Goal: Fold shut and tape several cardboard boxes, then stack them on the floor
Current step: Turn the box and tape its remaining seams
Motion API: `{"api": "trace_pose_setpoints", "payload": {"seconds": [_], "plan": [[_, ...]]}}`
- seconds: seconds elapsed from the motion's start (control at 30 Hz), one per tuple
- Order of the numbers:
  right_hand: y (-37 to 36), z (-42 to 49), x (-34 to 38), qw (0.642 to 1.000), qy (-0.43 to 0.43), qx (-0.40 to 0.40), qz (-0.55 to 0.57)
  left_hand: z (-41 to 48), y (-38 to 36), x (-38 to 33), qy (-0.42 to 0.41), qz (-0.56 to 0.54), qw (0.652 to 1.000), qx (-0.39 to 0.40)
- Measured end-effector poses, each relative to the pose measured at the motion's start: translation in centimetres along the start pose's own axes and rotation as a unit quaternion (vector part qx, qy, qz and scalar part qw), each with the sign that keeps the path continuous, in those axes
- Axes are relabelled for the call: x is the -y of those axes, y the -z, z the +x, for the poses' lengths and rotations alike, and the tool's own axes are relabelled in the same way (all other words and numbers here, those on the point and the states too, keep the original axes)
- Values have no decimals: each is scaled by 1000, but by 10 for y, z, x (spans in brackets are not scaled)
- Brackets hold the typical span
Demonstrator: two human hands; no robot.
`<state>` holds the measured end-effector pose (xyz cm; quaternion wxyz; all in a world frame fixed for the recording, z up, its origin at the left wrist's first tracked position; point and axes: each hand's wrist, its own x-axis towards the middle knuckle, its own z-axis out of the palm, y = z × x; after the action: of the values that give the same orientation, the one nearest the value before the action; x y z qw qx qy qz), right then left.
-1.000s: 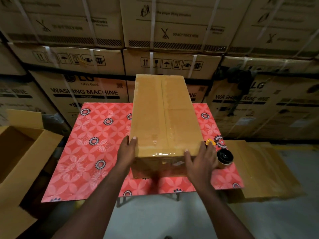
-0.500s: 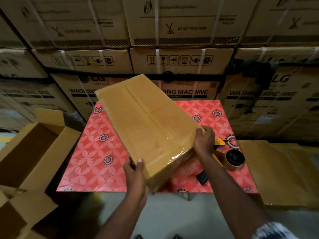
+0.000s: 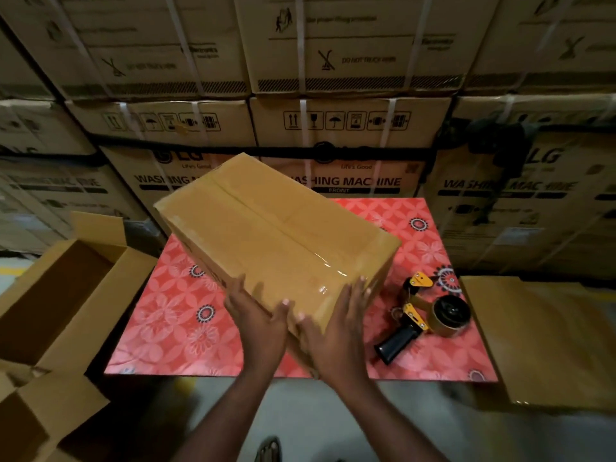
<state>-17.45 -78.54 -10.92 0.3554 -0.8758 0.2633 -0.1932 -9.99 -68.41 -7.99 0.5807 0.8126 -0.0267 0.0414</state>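
A long closed cardboard box with clear tape along its top seam lies at an angle over the red flowered table, its far end pointing up-left. My left hand and my right hand hold its near corner from either side, fingers fairly straight against the cardboard. A yellow and black tape dispenser with a roll of brown tape lies on the table to the right of the box.
An open cardboard box stands at the left, another open one in front of it. Flattened cardboard lies at the right of the table. Stacked washing machine cartons form a wall behind. Bare floor lies near my feet.
The box has been turned from lengthwise to diagonal on the table. My right hand has come off its right edge to the near corner beside my left hand.
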Motion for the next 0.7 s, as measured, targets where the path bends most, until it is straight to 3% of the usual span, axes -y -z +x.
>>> {"api": "trace_pose_setpoints", "payload": {"seconds": [0.07,0.17,0.4,0.57,0.7], "plan": [[1,-15,4,999,13,30,-15,14,5,2,-108,57,992,20],[12,-11,3,997,18,64,-39,29,3,15,-163,99,977,100],[56,44,-41,991,28,132,8,33,-19,21,-229,204,932,193],[108,115,-76,979,11,203,33,52,-32,11,-279,204,900,267],[119,142,-72,976,-15,214,-45,107,-16,11,-253,208,914,238]]}}
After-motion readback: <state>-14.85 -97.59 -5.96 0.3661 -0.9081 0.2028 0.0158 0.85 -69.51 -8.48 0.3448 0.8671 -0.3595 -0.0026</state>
